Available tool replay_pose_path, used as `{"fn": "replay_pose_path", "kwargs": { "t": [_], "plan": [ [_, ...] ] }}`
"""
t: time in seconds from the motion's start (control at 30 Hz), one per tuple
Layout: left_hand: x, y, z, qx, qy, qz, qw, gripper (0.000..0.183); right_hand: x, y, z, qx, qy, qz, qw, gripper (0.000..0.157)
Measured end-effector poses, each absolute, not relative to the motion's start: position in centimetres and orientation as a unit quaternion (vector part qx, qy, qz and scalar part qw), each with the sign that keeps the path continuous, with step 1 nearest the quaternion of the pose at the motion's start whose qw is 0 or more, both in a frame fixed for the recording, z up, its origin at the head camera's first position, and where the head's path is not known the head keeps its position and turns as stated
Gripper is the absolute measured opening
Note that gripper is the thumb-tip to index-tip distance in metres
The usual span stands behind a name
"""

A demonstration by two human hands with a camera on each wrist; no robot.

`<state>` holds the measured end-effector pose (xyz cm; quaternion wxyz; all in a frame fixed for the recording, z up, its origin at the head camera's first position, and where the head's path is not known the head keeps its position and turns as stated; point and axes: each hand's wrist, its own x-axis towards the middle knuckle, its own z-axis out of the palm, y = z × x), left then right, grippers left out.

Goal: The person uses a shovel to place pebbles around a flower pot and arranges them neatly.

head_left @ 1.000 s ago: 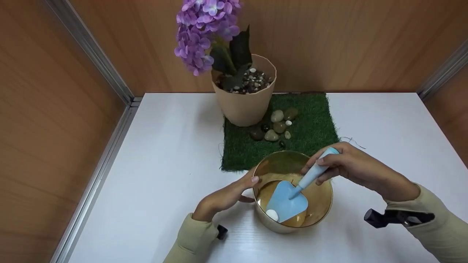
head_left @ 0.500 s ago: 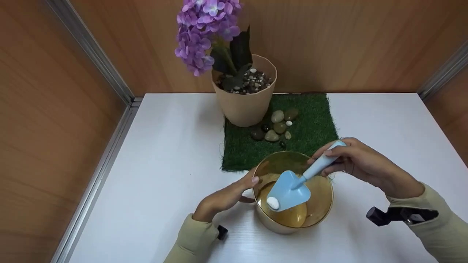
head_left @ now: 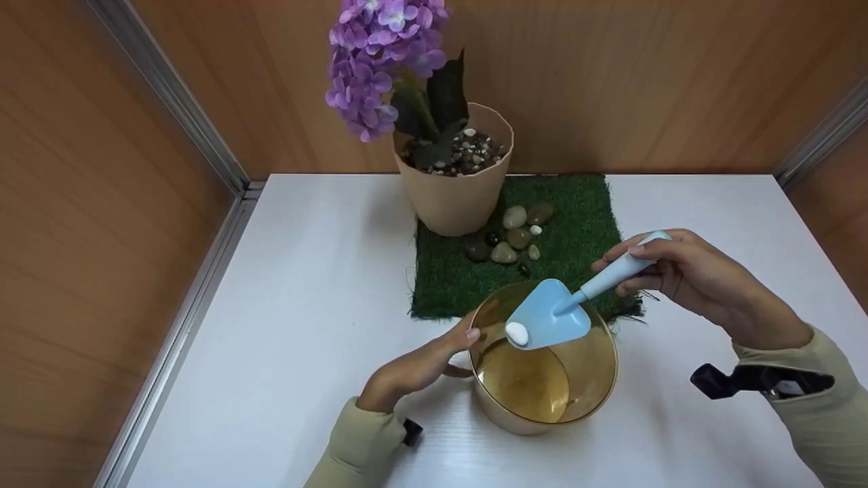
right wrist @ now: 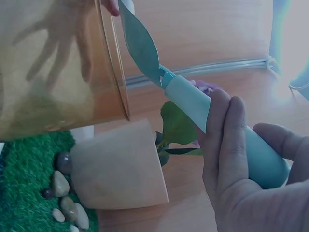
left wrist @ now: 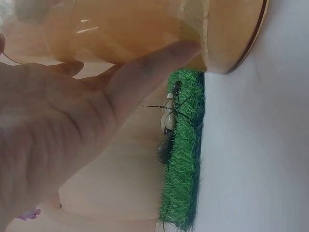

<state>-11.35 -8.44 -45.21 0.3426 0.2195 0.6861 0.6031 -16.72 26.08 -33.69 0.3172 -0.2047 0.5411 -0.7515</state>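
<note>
My right hand grips the pale handle of a light blue toy trowel, held tilted above the far part of a clear amber bowl. A white pebble lies at the trowel's tip. In the right wrist view the trowel's blade is seen edge-on, above the bowl's rim. My left hand holds the bowl's left side, thumb over the rim. Its spread fingers show through the amber wall. No pebble shows inside the bowl.
Behind the bowl lies a green turf mat bearing several pebbles. A beige flowerpot with purple flowers and gravel stands at its back left. Wooden panels enclose the white table.
My right hand has raised the trowel with the white pebble from inside the bowl, moving it up and toward the back right. The left hand and bowl have stayed put.
</note>
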Motion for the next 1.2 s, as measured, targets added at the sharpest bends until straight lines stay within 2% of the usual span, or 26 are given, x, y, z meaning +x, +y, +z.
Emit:
{"fn": "replay_pose_path", "kwargs": {
  "t": [0.4, 0.67, 1.0, 1.2],
  "plan": [
    [-11.4, -8.5, -45.1, 0.223, 0.69, 0.6, 0.338, 0.054, -18.3, 27.5, -33.0, -0.181, 0.495, -0.796, 0.298, 0.032],
    [-11.5, -8.5, -45.2, 0.228, 0.689, 0.601, 0.336, 0.052, -19.9, 28.4, -33.2, -0.12, 0.502, -0.814, 0.266, 0.03],
    [-11.4, -8.3, -45.1, 0.223, 0.69, 0.598, 0.341, 0.051, -21.9, 28.7, -35.2, -0.035, 0.502, -0.833, 0.229, 0.024],
    [-11.4, -8.4, -44.8, 0.221, 0.689, 0.599, 0.343, 0.052, -22.6, 27.9, -37.2, -0.019, 0.533, -0.822, 0.202, 0.027]
  ]
}}
